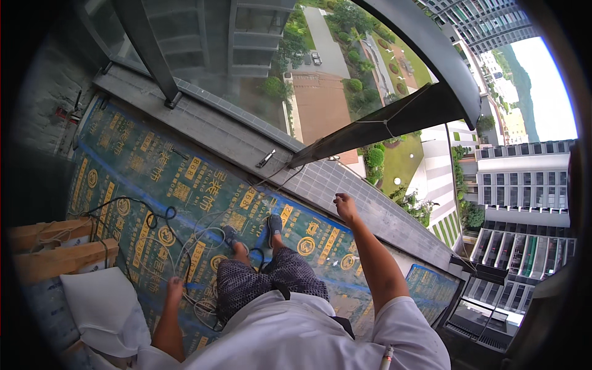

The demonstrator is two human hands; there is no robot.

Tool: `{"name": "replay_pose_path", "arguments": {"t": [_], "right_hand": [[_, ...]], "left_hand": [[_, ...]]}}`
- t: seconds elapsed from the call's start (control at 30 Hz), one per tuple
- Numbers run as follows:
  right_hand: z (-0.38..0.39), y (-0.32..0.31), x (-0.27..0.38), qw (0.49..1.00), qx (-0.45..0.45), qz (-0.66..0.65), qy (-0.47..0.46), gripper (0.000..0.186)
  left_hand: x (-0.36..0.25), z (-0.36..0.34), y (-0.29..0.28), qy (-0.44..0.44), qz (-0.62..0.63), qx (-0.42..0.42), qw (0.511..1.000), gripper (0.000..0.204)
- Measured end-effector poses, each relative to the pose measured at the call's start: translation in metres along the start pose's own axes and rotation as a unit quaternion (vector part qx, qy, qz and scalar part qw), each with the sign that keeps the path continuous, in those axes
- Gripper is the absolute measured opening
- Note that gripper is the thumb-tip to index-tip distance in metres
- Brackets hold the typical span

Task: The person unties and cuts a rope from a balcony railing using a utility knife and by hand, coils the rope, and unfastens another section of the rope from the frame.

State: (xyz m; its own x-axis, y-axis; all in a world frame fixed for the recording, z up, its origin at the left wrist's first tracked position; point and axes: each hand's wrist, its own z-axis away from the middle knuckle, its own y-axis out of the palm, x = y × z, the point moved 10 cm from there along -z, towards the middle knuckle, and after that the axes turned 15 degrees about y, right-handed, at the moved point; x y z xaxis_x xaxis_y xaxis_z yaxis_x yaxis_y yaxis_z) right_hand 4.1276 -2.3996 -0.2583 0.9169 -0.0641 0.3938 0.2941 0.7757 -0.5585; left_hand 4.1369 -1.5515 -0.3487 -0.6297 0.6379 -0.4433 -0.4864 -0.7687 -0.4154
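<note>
My right hand (344,206) is raised out in front of me over the tiled ledge (357,206), fingers loosely curled and apart, holding nothing visible. Low at my left, my left hand (174,288) hangs above the printed green floor covering (142,160); its fingers are hard to make out. Loose black and pale cables (166,216) lie looped near it and around my sandalled feet (273,231). A small black-and-silver tool (266,158) lies on the ledge beside a dark metal post (345,131) with cord tied to it.
Wooden beams (68,253) and a white folded sheet (98,302) are at the lower left. Glass panels (191,37) and another metal post (148,55) line the edge. Beyond it, far below, are lawns and paths, with tower blocks (518,185) at the right.
</note>
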Motion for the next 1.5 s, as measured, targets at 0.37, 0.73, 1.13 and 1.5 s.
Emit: {"name": "replay_pose_path", "arguments": {"t": [0.37,0.73,1.13,1.5], "right_hand": [[-0.135,-0.014,0.131,0.939,-0.074,0.268,-0.203,0.039],[-0.260,0.041,0.141,0.914,0.226,0.148,-0.303,0.015],[-0.273,0.024,0.145,0.909,0.236,0.106,-0.326,0.016],[-0.247,0.030,0.135,0.918,0.165,0.096,-0.347,0.009]], "left_hand": [[-0.313,-0.043,0.290,0.356,0.088,0.075,0.927,0.028],[-0.550,-0.049,0.506,0.456,0.205,-0.131,0.856,0.035],[-0.622,-0.121,0.567,0.320,0.116,-0.178,0.923,0.026],[-0.594,-0.133,0.575,0.279,0.379,-0.214,0.856,0.016]]}}
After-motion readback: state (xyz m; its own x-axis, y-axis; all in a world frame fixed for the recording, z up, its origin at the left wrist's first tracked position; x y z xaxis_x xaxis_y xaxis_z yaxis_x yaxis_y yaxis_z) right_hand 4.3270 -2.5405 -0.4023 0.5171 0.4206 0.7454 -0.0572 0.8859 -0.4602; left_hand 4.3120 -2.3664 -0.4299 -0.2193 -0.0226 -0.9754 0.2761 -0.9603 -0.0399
